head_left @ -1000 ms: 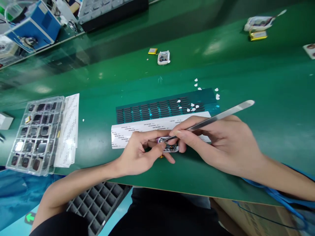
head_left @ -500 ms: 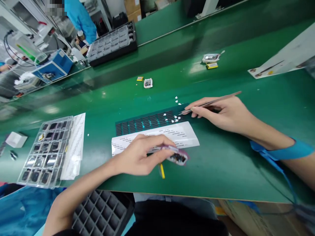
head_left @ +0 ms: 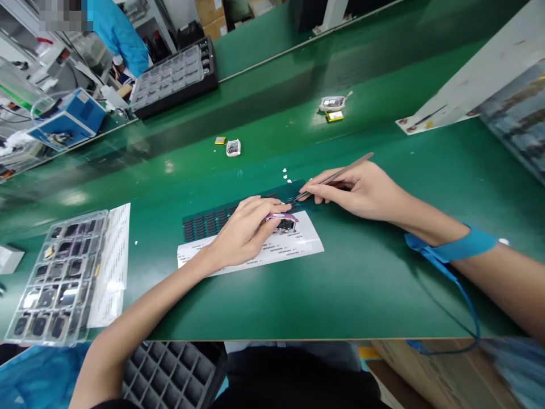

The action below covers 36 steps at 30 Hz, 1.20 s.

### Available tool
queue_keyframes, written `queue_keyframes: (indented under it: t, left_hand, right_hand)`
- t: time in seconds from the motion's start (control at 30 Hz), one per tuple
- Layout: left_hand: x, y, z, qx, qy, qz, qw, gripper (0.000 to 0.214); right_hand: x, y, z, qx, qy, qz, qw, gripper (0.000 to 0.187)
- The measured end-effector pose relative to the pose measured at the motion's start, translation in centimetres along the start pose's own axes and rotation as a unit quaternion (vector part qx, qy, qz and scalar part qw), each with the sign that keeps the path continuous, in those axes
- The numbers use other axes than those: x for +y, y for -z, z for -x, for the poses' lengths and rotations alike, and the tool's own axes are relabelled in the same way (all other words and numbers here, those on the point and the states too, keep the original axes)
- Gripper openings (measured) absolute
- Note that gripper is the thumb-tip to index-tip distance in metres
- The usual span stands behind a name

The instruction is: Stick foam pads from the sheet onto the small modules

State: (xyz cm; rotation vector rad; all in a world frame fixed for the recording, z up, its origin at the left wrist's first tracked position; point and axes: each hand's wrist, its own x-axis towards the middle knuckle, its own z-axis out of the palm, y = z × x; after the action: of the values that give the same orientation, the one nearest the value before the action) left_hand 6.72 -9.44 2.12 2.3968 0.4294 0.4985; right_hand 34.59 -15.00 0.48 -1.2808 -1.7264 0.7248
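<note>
Close to the middle of the green bench (head_left: 366,284), the left hand (head_left: 244,230) has its fingers curled and pinched on a small pink-edged device (head_left: 284,221), holding it over a white printed strip (head_left: 272,250) that lies flat on the bench; the right hand (head_left: 361,190) has its fingers pressed together on a pair of metal tweezers (head_left: 334,176), whose tips reach down to a dark sheet of small black pads (head_left: 213,221) just beyond the device; a blue wrist strap (head_left: 462,248) circles the right wrist, with its cord trailing off the near edge; at the left sits a clear compartment tray (head_left: 59,275) of dark parts beside another white strip; farther back lie 2 small white devices (head_left: 233,147), well apart from the hands; a person in a blue coat (head_left: 119,34) works at the far left.
</note>
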Motion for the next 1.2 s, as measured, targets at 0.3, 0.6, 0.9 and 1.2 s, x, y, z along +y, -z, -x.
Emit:
queue_keyframes:
  t: [0.3, 0.6, 0.9, 1.2]
  left_hand:
    - [-0.4, -1.0, 0.5, 0.065, -0.065, -0.097, 0.991, 0.026]
    - [-0.4, -1.9, 0.2, 0.056, -0.058, -0.150, 0.986, 0.032]
    - [2.0, -0.5, 0.8, 0.042, -0.177, -0.139, 0.973, 0.026]
    - [1.7, 3.5, 3.5, 0.359, 0.199, 0.409, 0.815, 0.017]
  right_hand:
    - [-1.5, -2.3, 0.0, -0.005, 0.016, 0.001, 1.000, 0.032]
    - [-1.5, -2.7, 0.2, -0.004, 0.099, 0.064, 0.993, 0.025]
    - [-6.9, -2.3, -1.8, 0.178, 0.162, 0.068, 0.968, 0.018]
    - [-9.2, -4.5, 0.8, 0.136, 0.326, 0.159, 0.922, 0.062]
